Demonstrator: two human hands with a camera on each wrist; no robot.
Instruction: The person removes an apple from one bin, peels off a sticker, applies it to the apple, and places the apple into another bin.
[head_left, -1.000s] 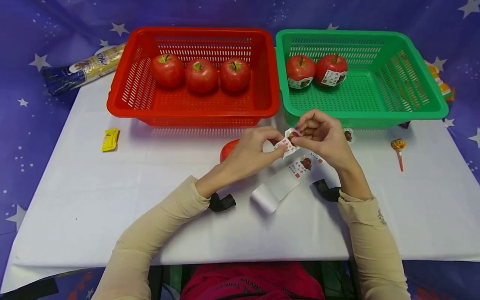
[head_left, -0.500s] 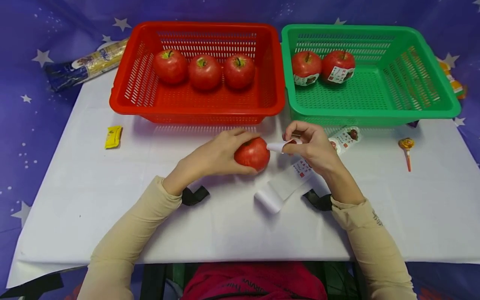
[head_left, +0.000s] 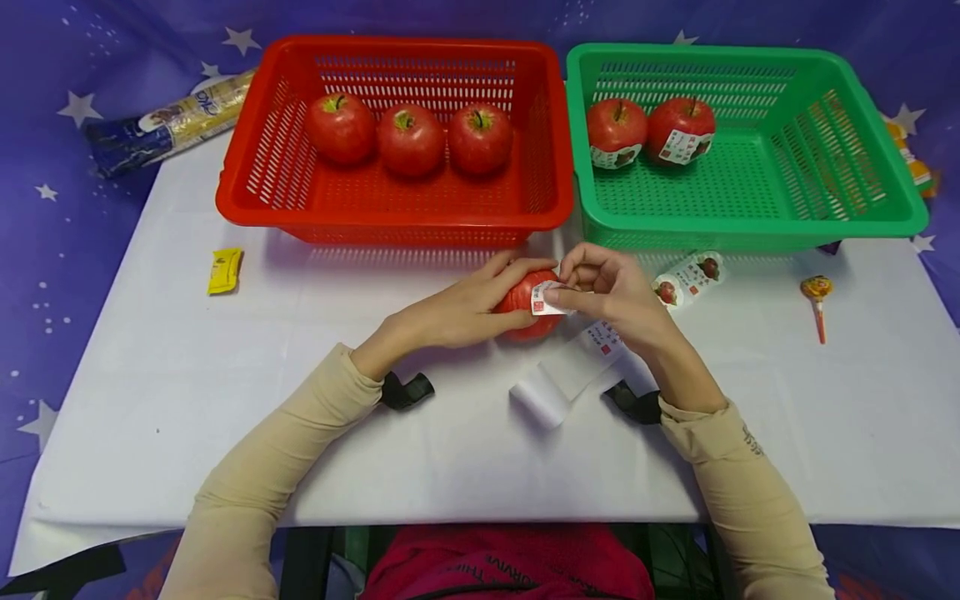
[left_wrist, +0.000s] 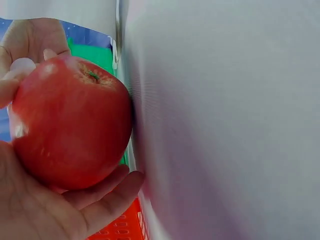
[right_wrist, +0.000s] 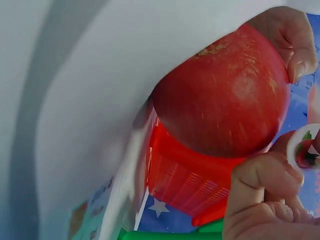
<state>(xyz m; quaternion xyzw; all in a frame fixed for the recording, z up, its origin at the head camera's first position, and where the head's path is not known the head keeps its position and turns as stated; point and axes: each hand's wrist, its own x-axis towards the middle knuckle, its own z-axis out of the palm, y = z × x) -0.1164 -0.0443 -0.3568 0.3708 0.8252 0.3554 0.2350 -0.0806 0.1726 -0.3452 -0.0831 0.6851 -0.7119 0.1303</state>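
Observation:
My left hand [head_left: 461, 312] grips a red apple [head_left: 531, 331] on the white table from its left side, fingers behind and thumb in front. In the left wrist view, the apple [left_wrist: 72, 125] shows its stem hollow and a bare red side. My right hand [head_left: 615, 292] pinches a white printed sticker [head_left: 546, 298] with a fruit picture between thumb and fingers. The sticker's left end lies over the apple's right side; whether it sticks there I cannot tell. In the right wrist view, the sticker [right_wrist: 306, 146] curves at the fingertips beside the apple [right_wrist: 225, 95].
A partly unrolled label roll [head_left: 543, 398] lies in front of the hands, a label strip [head_left: 690, 279] behind the right wrist. The red basket [head_left: 397, 223] holds three apples; the green basket [head_left: 757, 225] holds two labelled ones. A yellow packet [head_left: 225, 271] and a lollipop [head_left: 817, 288] lie outward.
At first both hands held the sticker. The left hand then let go of it and gripped the apple, moving it rightward. The right hand brought the sticker onto the apple's right side.

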